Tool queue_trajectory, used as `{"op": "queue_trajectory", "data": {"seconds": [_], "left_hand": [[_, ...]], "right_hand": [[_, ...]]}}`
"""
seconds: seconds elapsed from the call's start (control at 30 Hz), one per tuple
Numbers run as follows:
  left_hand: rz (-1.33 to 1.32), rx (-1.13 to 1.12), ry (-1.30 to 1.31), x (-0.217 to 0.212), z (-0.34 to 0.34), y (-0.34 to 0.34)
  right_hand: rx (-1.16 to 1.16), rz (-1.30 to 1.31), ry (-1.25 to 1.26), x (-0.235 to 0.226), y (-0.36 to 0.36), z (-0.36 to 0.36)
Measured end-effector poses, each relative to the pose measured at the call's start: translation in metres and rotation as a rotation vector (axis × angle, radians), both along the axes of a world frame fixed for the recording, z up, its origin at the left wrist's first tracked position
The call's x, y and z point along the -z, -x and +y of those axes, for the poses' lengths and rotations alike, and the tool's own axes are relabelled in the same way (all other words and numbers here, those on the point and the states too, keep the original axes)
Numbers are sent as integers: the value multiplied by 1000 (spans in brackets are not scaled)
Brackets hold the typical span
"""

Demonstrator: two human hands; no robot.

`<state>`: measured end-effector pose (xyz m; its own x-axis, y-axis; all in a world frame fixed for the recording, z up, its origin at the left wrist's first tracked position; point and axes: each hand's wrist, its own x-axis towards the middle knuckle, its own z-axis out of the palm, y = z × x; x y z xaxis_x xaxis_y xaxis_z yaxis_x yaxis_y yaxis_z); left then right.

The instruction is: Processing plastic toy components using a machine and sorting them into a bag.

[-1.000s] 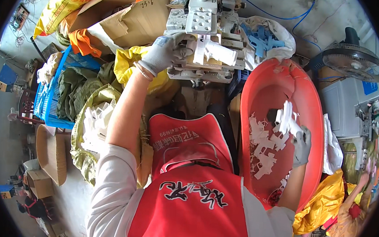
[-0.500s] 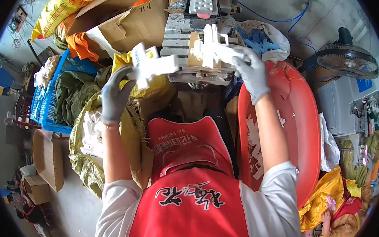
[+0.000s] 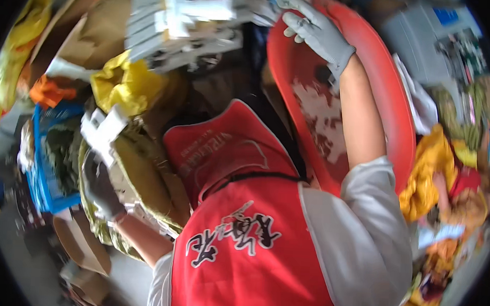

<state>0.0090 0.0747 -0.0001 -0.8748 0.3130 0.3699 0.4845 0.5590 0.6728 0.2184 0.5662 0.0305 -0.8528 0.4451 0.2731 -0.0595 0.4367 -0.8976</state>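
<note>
My left hand [image 3: 101, 186], in a grey glove and blurred, is at the mouth of an olive woven sack [image 3: 143, 172]. A white plastic part with a cross-like shape [image 3: 105, 133] is at its fingertips, and the hand looks closed on the lower end. My right hand [image 3: 314, 34], gloved in grey, hangs over the far end of a red tub [image 3: 390, 117]. Its fingers are stretched out with nothing in them. To its left another white plastic part [image 3: 200, 10] rests on the grey slatted bed of a machine [image 3: 146, 32].
Thin white scraps [image 3: 325, 118] lie in the red tub. At the left stand a blue basket [image 3: 41, 168] of dark cloth and a cardboard box [image 3: 95, 31]. A yellow bag [image 3: 126, 84] sits before the machine. Someone's arm [image 3: 442, 190] shows at the right.
My left hand has come down and left to the sack with its white part. My right hand has let go of the other part on the machine and drawn away. The view has turned.
</note>
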Motion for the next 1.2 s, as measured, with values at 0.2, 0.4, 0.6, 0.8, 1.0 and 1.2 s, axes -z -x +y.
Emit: {"op": "queue_trajectory", "data": {"seconds": [0.2,0.4,0.6,0.8,1.0,1.2], "left_hand": [[316,-114,317,-2,-53,-15],[5,-136,78,9,-95,-12],[-119,-201,-178,11,-171,-23],[-221,-531,487,-3,-132,-73],[-313,-734,250,5,-147,-114],[157,-531,395,10,-144,-82]], "right_hand": [[654,-782,232,180,-205,91],[695,-1069,-126,321,-267,97],[755,-892,-560,361,-207,158],[439,-764,-280,407,-219,270],[335,-1146,-722,403,-159,272],[331,-1178,-815,300,-166,235]]}}
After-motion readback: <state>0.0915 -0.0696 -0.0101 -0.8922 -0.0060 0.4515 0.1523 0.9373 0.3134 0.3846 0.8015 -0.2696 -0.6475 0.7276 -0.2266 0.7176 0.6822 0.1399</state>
